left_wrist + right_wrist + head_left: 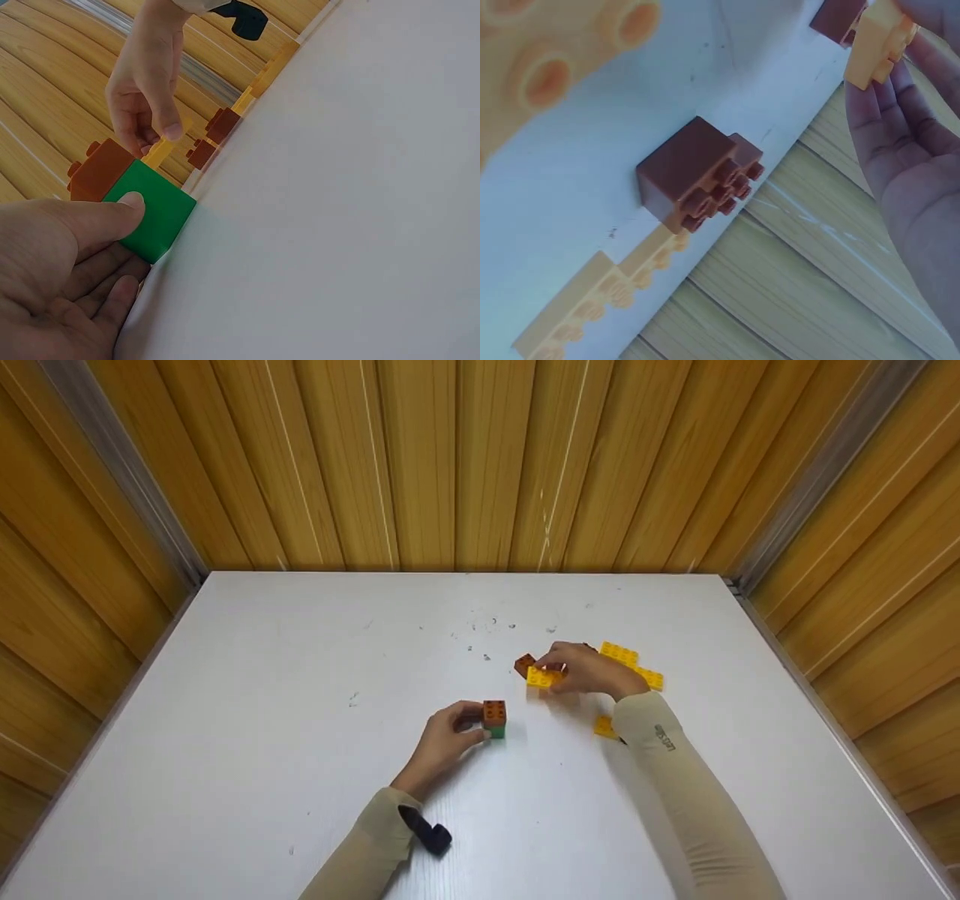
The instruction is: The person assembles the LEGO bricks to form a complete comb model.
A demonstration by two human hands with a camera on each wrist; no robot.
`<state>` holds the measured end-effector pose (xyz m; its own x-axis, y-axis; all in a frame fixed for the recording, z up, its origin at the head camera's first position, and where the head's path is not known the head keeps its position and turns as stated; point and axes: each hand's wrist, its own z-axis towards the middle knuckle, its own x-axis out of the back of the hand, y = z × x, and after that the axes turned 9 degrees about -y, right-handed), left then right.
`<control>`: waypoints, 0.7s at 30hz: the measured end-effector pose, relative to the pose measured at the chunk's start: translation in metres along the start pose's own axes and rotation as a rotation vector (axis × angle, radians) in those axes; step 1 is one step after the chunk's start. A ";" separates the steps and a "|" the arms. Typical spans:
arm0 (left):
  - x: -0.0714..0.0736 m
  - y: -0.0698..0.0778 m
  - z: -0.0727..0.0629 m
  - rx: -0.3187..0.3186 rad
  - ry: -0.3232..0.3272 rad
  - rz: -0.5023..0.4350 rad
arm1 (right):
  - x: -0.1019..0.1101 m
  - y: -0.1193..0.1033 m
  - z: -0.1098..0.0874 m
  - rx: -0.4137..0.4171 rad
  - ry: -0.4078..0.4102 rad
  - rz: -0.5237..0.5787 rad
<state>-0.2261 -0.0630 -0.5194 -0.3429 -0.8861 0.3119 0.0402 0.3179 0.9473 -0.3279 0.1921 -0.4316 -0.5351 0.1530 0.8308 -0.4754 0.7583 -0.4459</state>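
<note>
My left hand (pixel 442 746) grips a small stack standing on the white table, a brown brick (pixel 494 711) on top of a green brick (pixel 154 214). The left thumb presses the green brick's side in the left wrist view. Just above the table, to the right of and beyond that stack, my right hand (pixel 589 669) pinches a yellow brick (pixel 537 678) with its studs up. A loose brown brick (pixel 523 665) sits close behind the held yellow one. The right hand partly hides more brown bricks (pixel 686 172), which show in the right wrist view.
Yellow bricks (pixel 619 652) lie beyond the right wrist, on the table's right side. One more yellow brick (pixel 604 727) is partly covered by the right sleeve. Wood-patterned walls (pixel 420 465) border the white table (pixel 285 675) at the back and sides.
</note>
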 end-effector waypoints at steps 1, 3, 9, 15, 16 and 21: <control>0.000 0.000 0.000 -0.003 0.001 -0.002 | 0.001 -0.002 0.000 0.005 -0.002 0.003; 0.000 0.000 0.000 -0.007 0.001 -0.003 | 0.002 -0.005 -0.001 0.014 -0.005 0.007; 0.001 0.001 -0.001 -0.013 -0.002 -0.010 | 0.001 -0.016 -0.004 0.084 0.000 -0.015; 0.001 0.002 -0.002 -0.009 -0.005 -0.023 | 0.001 -0.027 -0.007 0.144 0.002 -0.021; 0.001 0.002 -0.002 -0.010 -0.006 -0.023 | 0.001 -0.028 -0.008 0.150 0.002 -0.020; 0.001 0.000 0.000 -0.015 -0.006 -0.028 | 0.000 -0.032 -0.008 0.194 0.000 -0.003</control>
<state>-0.2260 -0.0640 -0.5190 -0.3500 -0.8925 0.2846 0.0445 0.2876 0.9567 -0.3068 0.1725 -0.4148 -0.5331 0.1510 0.8325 -0.6028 0.6226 -0.4989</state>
